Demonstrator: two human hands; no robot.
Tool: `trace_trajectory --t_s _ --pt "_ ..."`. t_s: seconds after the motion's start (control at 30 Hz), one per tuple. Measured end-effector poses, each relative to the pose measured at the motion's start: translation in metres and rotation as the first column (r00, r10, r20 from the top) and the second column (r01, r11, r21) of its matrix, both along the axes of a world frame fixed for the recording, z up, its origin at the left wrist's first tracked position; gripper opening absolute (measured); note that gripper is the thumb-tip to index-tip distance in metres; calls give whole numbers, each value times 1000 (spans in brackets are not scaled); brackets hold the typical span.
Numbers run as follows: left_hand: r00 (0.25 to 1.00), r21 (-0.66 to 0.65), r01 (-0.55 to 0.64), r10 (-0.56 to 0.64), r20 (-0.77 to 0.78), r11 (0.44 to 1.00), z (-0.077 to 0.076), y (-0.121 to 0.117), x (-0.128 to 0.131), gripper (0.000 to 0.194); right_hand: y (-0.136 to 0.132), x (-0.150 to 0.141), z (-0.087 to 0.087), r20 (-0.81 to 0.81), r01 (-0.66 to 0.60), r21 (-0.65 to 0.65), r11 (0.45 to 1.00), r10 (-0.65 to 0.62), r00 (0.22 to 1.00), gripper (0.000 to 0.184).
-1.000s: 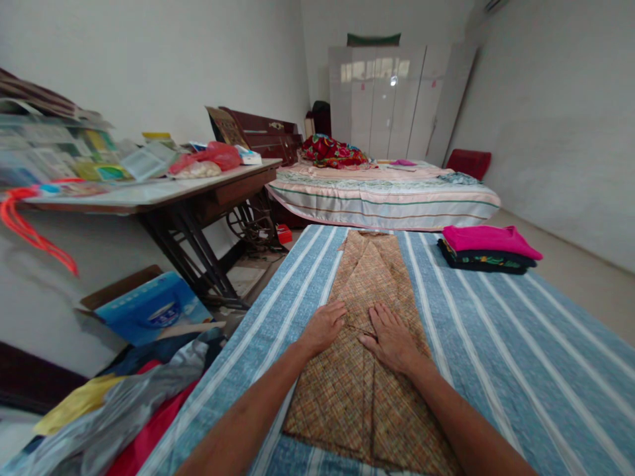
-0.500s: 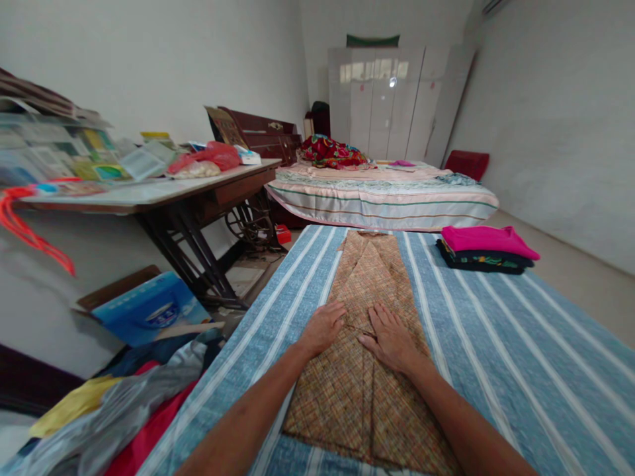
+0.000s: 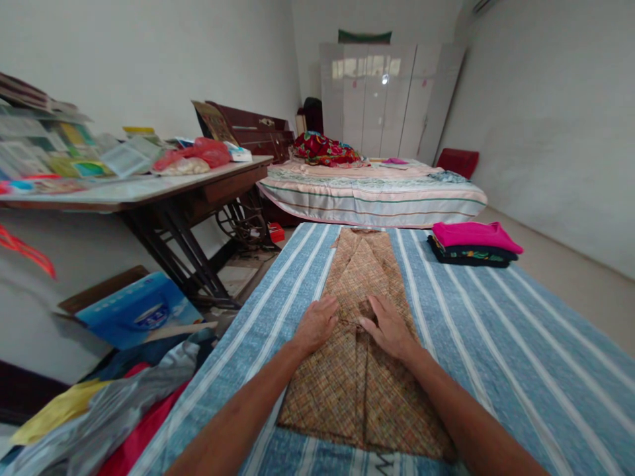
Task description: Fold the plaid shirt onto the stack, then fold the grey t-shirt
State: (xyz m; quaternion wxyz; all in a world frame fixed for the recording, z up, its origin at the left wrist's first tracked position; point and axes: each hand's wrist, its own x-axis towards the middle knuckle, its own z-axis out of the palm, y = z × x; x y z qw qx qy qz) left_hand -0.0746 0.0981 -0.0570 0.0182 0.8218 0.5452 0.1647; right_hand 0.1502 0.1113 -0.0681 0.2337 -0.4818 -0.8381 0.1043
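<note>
A brown checked garment (image 3: 364, 271), folded into a long narrow shape, lies on a blue-and-white striped cloth (image 3: 461, 357) in front of me. It is wider at the near end, with a seam down its lower middle. On its left side, about halfway along, rests my left hand (image 3: 318, 322), fingers stretched forward and close together. My right hand (image 3: 390, 330) is at the right half of the garment, fingers extended and thumb apart, by a short crosswise crease. Whether its fingertips press the fabric, I cannot tell. Neither hand visibly grips cloth.
A folded stack with a pink garment (image 3: 473, 236) on top sits at the far right. Loose clothes (image 3: 109, 403) are heaped low on the left, near a blue box (image 3: 141, 311). A cluttered sewing-machine table (image 3: 133, 195) stands left; a bed (image 3: 372, 198) lies beyond.
My right hand's fingers have lifted and bent a little from lying flat on the garment. The left hand stays in nearly the same place. The view has turned slightly right.
</note>
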Motion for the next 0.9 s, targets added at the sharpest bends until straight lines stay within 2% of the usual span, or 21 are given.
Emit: trace_trajectory --t_s 0.1,0.17,0.37,0.5,0.7,0.9 --pt "999 -26 30 -30 -20 999 9 -14 6 38 -7 15 12 -120 3 42 999 2 993 51" --pt "996 -70 70 -73 -41 995 13 -24 11 40 -20 23 17 -136 -35 34 999 39 990 44" --pt "986 -148 118 -134 -100 982 6 -39 24 44 -81 25 13 26 -101 -69 992 103 994 40" --pt "987 -137 119 -133 -95 983 2 -38 25 43 -100 19 13 113 -84 -89 992 94 989 43" --pt "988 -94 150 -153 -30 984 10 -45 14 37 -109 25 15 95 -116 -51 992 121 988 42" --pt "978 -54 206 -204 45 977 17 -78 -8 32 -137 39 11 38 -206 47 977 204 978 44"
